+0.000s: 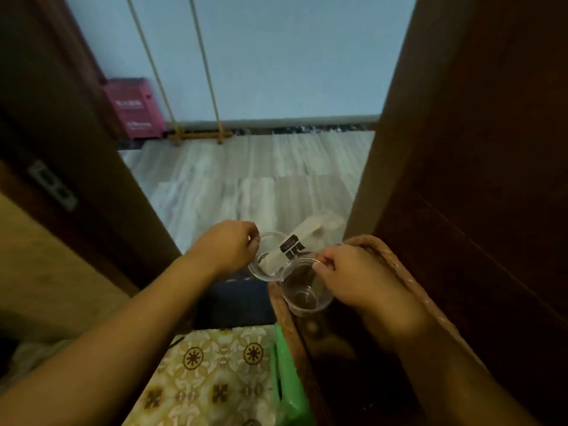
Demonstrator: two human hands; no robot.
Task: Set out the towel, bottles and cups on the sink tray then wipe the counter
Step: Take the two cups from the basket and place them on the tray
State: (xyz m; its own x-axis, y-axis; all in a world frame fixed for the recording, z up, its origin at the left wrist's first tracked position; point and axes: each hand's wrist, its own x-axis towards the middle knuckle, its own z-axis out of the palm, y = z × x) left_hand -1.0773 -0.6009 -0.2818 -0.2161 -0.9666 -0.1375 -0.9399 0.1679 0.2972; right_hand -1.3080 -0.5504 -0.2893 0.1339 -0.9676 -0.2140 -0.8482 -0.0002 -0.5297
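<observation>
Clear plastic, 2 cups: your left hand (226, 245) pinches one cup (266, 256) by its rim, your right hand (347, 272) pinches the other cup (305, 289) over the wicker tray (396, 265).

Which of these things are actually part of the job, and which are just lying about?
Part of the job:
left hand pinching a clear cup
right hand pinching another clear cup
folded white towel
woven tray

Lying about:
pink box
green plastic item
patterned cloth
</observation>
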